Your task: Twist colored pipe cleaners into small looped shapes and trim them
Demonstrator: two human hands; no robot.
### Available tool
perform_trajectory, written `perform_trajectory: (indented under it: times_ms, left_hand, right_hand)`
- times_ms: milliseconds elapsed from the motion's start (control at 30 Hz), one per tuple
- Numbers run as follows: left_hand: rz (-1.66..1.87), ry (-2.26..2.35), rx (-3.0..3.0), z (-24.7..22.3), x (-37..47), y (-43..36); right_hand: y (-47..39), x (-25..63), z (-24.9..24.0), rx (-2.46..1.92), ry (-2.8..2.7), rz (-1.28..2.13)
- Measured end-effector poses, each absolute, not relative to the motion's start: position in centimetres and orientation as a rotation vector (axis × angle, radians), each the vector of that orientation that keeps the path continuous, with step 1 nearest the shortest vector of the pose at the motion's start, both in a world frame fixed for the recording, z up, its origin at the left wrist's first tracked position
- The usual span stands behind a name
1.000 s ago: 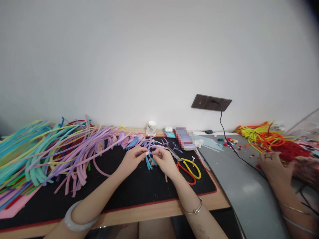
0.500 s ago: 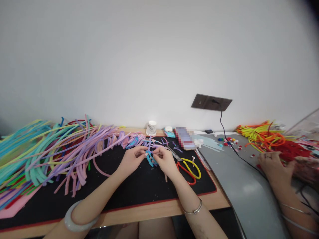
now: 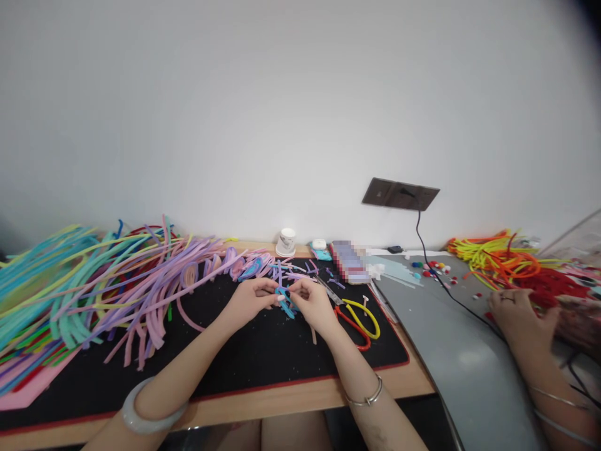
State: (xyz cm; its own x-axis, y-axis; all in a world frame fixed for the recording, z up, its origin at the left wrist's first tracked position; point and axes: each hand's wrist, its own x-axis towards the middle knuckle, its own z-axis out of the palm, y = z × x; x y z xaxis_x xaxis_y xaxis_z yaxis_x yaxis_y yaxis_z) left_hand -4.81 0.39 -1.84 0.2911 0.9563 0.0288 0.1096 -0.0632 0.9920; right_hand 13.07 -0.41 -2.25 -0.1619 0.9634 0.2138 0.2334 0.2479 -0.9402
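My left hand [image 3: 253,302] and my right hand [image 3: 310,303] meet over the black mat [image 3: 235,363], both with fingers pinched on a small blue fuzzy piece [image 3: 285,303]. A purple strip [image 3: 280,275] stands up behind the fingertips. Part of the blue piece is hidden by the fingers. Just right of my right hand lie scissors [image 3: 357,318] with red and yellow handles. Behind my hands are short purple and pink bits [image 3: 300,275] and coiled stems [image 3: 253,266].
Long pastel stems [image 3: 141,269] cover the left side. A white cup [image 3: 286,242], a phone [image 3: 350,262] and a black cable [image 3: 455,299] are farther back and right. Another person's hand [image 3: 523,313] rests on the grey table [image 3: 436,351], near orange and yellow stems [image 3: 502,254].
The blue piece has turned slightly between my fingertips, and more of it shows. My hands stay in almost the same place.
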Motion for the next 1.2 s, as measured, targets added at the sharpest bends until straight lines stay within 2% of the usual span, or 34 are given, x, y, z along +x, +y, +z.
perform_trajectory:
  times_ms: [233, 400, 700, 800, 900, 1033, 1100, 1200]
  left_hand:
    - [0.938, 1.073, 1.202, -1.7, -4.7, 0.2]
    - [1.044, 1.028, 1.047, -1.6, -4.8, 0.0]
    - [1.138, 0.991, 1.184, -1.4, -4.3, -0.1]
    - [1.071, 1.006, 1.158, -1.2, -4.3, -0.2]
    - [1.017, 1.122, 1.24, -0.9, -4.8, -0.1]
    - [1.355, 1.408, 1.752, -0.5, -6.0, 0.3]
    - [1.452, 1.396, 2.002, -0.4, -6.4, 0.5]
    - [1.279, 1.22, 2.227, -0.6, -6.4, 0.8]
  right_hand:
    - [-0.6, 13.1, -1.9, -1.116, -1.697, 0.893]
    - [-0.7, 12.9, -1.2, -1.116, -1.585, 1.075]
    - [-1.0, 12.8, -0.9, -1.077, -1.271, 1.49]
    - [-0.8, 13.0, -0.8, -1.062, -1.253, 1.401]
    - [-0.5, 13.5, -0.7, -1.105, -1.318, 1.153]
    - [-0.3, 14.1, -0.5, -1.199, -1.464, 0.891]
    - [-0.4, 14.1, -0.3, -1.195, -1.514, 0.864]
    - [-0.6, 14.0, -0.1, -1.139, -1.578, 0.906]
